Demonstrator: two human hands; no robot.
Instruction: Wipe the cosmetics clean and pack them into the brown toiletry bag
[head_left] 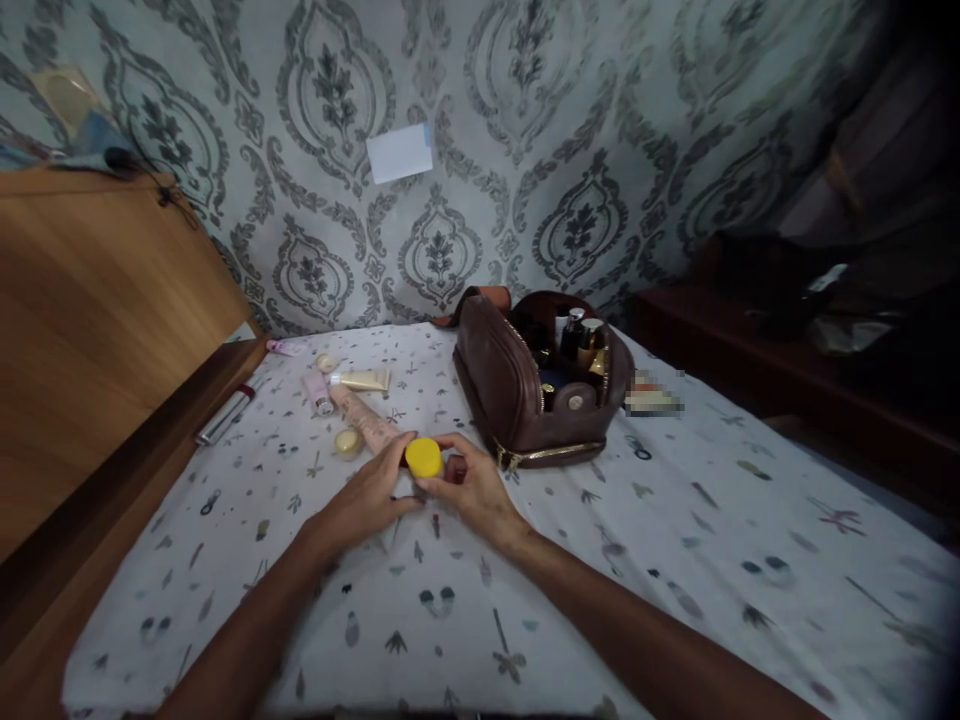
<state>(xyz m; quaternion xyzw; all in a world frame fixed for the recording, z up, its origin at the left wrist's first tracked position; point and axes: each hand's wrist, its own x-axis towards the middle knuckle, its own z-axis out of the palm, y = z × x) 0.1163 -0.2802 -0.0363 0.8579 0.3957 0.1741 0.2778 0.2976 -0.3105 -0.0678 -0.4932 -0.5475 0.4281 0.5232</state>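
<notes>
A small round jar with a yellow lid (424, 458) is held between both hands above the patterned white sheet (420, 620). My left hand (379, 490) has its fingers at the jar's left side, the thumb lower down. From the right, my right hand (472, 485) pinches the jar with thumb and fingers. Just beyond my left hand lie a pink tube (364, 418), a cream-coloured tube (367, 380), a lilac tube (318, 392) and a small round pot (347, 442). An unzipped brown bag (495, 385) with several bottles (574, 335) inside stands behind my right hand.
A silver and red tube (226, 415) lies by the wooden edge at the left, near a wooden panel (112, 330). A small packet, partly pixelated (651, 398), lies right of the bag. Patterned wallpaper (442, 245) rises behind, with a white card (400, 154) on it.
</notes>
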